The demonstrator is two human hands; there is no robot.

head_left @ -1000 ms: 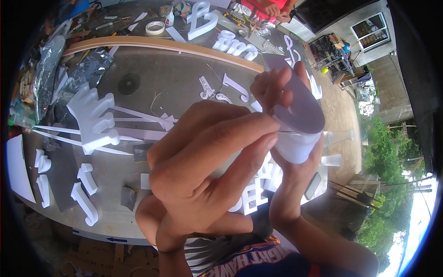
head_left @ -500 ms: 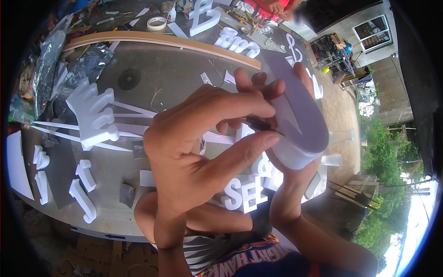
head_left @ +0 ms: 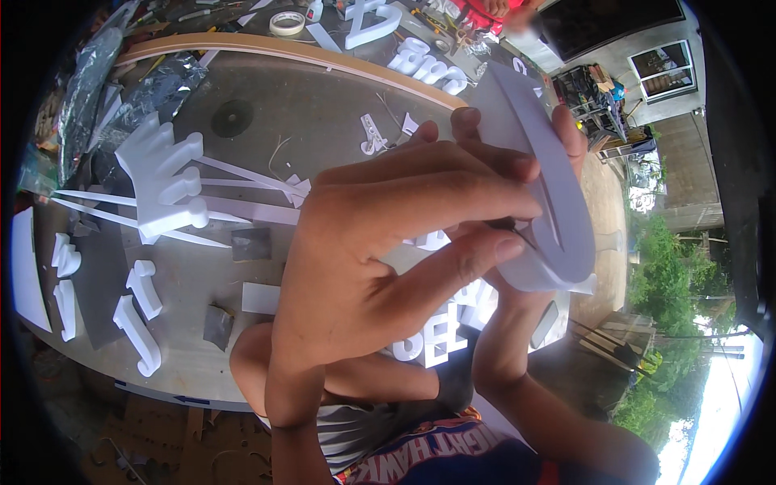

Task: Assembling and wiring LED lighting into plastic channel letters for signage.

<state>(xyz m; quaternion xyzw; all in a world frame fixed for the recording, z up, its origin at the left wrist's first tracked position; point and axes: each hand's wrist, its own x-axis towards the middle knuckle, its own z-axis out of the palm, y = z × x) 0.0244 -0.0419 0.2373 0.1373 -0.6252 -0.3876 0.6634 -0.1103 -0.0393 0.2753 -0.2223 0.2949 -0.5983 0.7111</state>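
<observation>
My right hand [head_left: 569, 136] grips a thick white letter-like piece [head_left: 575, 234] from behind, fingers on its left side and thumb at its right edge. The piece is tilted, with a rounded lower end and a narrow groove along its face. In front of it, my left hand [head_left: 364, 242] is closed in a pinch, back of the hand facing me. Between its thumb and forefinger shows a small dark blade [head_left: 503, 223], mostly hidden, its thin end against the piece near the groove. Partly behind my wrists, white block letters [head_left: 440, 335] lie on the table.
On the grey table [head_left: 267, 105] sit a white crown-shaped cutout [head_left: 162, 174], small curved white pieces [head_left: 137, 331], thin white strips and a tape roll [head_left: 287, 23]. A long tan-edged strip [head_left: 283, 47] crosses it. Another person's hand [head_left: 495, 6] appears at the far side.
Both hands and the white piece have shifted slightly right, and the piece has turned, showing its groove more narrowly. The blade has become less visible. The view of the table has shifted a little.
</observation>
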